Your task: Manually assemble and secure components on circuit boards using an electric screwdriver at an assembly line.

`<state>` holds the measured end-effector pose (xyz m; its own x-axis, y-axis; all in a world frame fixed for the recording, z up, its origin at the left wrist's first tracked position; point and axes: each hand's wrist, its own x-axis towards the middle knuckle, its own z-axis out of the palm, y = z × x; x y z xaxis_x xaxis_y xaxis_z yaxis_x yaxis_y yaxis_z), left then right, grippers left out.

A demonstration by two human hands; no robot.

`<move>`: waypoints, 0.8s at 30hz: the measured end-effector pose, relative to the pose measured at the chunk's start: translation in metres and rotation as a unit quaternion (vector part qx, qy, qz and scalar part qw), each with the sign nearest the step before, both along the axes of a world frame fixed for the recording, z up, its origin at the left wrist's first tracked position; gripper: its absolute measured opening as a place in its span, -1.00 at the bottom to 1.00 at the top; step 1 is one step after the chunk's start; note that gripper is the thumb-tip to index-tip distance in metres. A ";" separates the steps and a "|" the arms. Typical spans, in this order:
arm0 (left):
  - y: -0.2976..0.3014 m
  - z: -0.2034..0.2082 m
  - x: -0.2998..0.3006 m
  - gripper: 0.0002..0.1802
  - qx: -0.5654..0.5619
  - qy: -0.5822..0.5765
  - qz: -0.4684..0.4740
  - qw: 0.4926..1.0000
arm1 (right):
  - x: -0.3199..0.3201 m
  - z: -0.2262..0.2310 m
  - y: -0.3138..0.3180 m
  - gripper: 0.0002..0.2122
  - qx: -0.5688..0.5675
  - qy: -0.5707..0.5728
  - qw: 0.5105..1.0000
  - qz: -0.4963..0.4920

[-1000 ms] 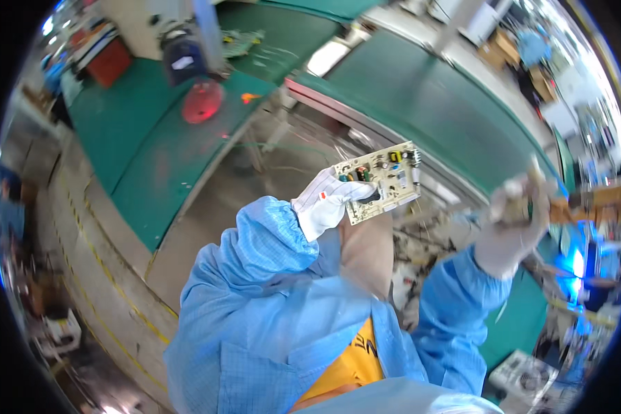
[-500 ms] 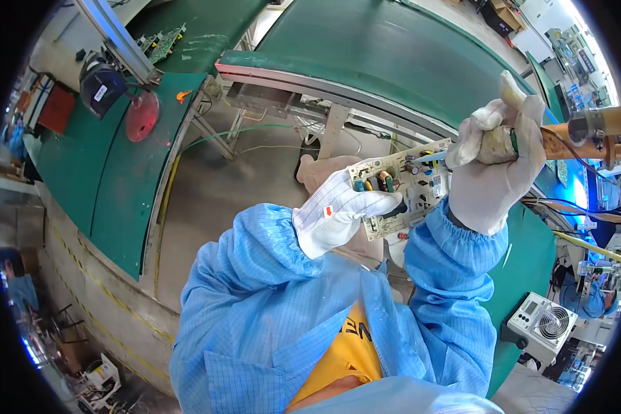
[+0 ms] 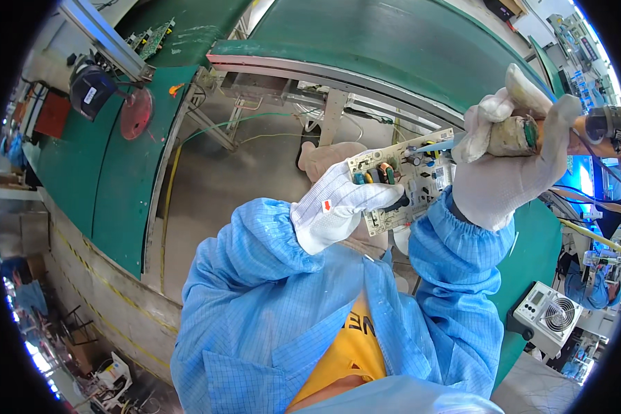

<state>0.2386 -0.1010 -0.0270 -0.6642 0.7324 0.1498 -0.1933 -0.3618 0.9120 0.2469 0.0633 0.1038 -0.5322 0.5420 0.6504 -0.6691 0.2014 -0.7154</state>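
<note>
My gloved left hand (image 3: 334, 207) grips a pale circuit board (image 3: 419, 196) by its left side. The thumb lies over the top and the other fingers are mostly hidden. Coils, capacitors and other small parts stand on the board, which is held tilted in the air. In my gloved right hand (image 3: 497, 183) is a thick, worn, wrapped tool (image 3: 512, 138) with a pale blue nozzle (image 3: 435, 147). The nozzle reaches over the board's upper right part, close to the components; I cannot tell whether it touches. An orange-brown tube (image 3: 590, 138) lies just behind the tool.
A green conveyor belt (image 3: 366, 41) runs across ahead of me. A green worktable (image 3: 131, 200) is on the left, with a red disc (image 3: 137, 114) and dark lamp-like device (image 3: 92, 87). A white fan unit (image 3: 548, 314) stands at right, near a yellow hose (image 3: 597, 238).
My right hand has moved slightly to the right with the tool, and its fingers have shifted around it. The left hand and the board stay almost in place.
</note>
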 end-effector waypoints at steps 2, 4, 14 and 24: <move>-0.004 0.003 -0.005 -0.76 -0.029 0.106 0.013 0.994 | -0.001 0.003 0.002 -0.44 0.022 0.000 1.000 -0.008; -0.009 0.014 -0.012 -0.76 -0.008 0.330 0.090 0.939 | 0.000 0.003 0.005 -0.42 0.062 -0.003 0.997 -0.038; -0.021 0.027 0.002 -0.69 0.003 -0.176 -0.003 0.984 | 0.000 -0.004 0.013 -0.56 -0.086 -0.032 0.994 0.054; -0.018 0.046 0.008 -0.67 0.061 -0.316 -0.036 0.946 | -0.006 -0.020 0.016 -0.60 -0.021 0.028 0.999 -0.009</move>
